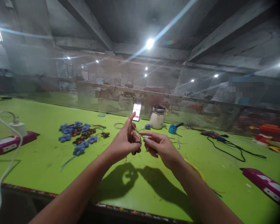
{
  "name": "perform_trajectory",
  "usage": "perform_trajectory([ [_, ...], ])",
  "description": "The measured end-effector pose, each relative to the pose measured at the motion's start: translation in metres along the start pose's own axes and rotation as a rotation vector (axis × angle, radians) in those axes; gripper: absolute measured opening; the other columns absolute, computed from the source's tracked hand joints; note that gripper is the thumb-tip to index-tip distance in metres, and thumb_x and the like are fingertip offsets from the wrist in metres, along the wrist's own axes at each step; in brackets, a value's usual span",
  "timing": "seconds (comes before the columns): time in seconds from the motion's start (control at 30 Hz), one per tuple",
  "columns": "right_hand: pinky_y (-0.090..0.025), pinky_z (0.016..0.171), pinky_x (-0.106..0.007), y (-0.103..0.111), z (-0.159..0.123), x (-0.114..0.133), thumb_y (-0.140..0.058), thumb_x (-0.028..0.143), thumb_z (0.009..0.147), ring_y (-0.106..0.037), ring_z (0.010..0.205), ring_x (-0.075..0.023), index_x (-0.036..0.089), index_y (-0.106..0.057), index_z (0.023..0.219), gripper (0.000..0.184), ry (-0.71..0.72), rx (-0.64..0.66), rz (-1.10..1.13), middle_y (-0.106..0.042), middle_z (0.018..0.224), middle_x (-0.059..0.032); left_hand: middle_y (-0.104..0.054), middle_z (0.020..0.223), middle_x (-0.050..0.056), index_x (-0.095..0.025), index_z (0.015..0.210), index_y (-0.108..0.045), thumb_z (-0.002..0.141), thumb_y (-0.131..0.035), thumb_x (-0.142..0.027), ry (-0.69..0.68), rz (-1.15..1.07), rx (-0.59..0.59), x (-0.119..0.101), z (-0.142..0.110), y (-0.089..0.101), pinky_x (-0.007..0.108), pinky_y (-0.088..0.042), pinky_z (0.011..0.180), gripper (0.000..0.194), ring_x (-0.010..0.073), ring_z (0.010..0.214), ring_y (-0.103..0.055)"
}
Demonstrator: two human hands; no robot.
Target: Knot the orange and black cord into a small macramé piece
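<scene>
Yarn (130,118), orange: looped over the raised forefinger of my left hand (126,140), pinched at the thumb, above the table (46,169). My right hand (162,147): fingertips at the yarn, grip unclear. Risks: loop slipping off, from slack; snarling, from uneven pull.

Jar (156,119) and phone (137,111) obstruct reaching forward

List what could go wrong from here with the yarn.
1. The orange strand goes around the left hand's raised finger; it could slip off and lose tension.
2. The dark-and-orange piece shows below the left hand's fingers, so a loosened hold might drop it.
3. A loose blue tail trails on the table near the left forearm, which may snag it if it shifts sideways.
</scene>
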State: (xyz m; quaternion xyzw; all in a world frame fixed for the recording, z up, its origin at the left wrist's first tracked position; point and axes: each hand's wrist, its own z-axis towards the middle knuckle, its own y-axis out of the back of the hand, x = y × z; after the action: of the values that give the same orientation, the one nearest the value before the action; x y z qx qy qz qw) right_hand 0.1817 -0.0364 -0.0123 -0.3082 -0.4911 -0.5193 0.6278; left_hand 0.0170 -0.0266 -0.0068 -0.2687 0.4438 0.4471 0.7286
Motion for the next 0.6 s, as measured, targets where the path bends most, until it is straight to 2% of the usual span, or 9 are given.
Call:
perform_trajectory([
  [0.3, -0.02, 0.035, -0.02, -0.001, 0.0, 0.0, -0.061, 0.029, 0.074, -0.03, 0.037, -0.0048, 0.014, -0.065, 0.106, 0.035, -0.047, -0.013, 0.01, -0.046, 0.048, 0.0054, -0.05, 0.063, -0.005, -0.029, 0.143, -0.005, 0.067, -0.056, -0.005, -0.054, 0.41, -0.029, 0.0, -0.006, -0.004, 0.023, -0.041, 0.054, 0.094, 0.0105, 0.055, -0.048],
  [0.43, -0.02, 0.035, -0.019, 0.001, 0.001, -0.001, -0.063, 0.029, 0.072, -0.029, 0.036, -0.0044, 0.012, -0.066, 0.103, 0.035, -0.04, -0.088, 0.027, -0.044, 0.045, 0.0066, -0.05, 0.066, -0.005, -0.03, 0.143, -0.004, 0.067, -0.057, -0.005, -0.046, 0.317, -0.031, 0.0, -0.004, -0.003, 0.024, -0.041, 0.055, 0.095, 0.011, 0.058, -0.048],
  [0.6, -0.019, 0.034, -0.019, 0.009, 0.002, 0.001, -0.065, 0.03, 0.07, -0.03, 0.035, -0.0038, 0.013, -0.066, 0.103, 0.037, -0.037, -0.149, 0.05, -0.047, 0.047, 0.0058, -0.051, 0.075, -0.003, -0.032, 0.142, -0.007, 0.067, -0.059, -0.003, -0.047, 0.12, 0.004, 0.005, -0.001, 0.0, 0.027, -0.045, 0.068, 0.096, 0.0113, 0.07, -0.051],
])
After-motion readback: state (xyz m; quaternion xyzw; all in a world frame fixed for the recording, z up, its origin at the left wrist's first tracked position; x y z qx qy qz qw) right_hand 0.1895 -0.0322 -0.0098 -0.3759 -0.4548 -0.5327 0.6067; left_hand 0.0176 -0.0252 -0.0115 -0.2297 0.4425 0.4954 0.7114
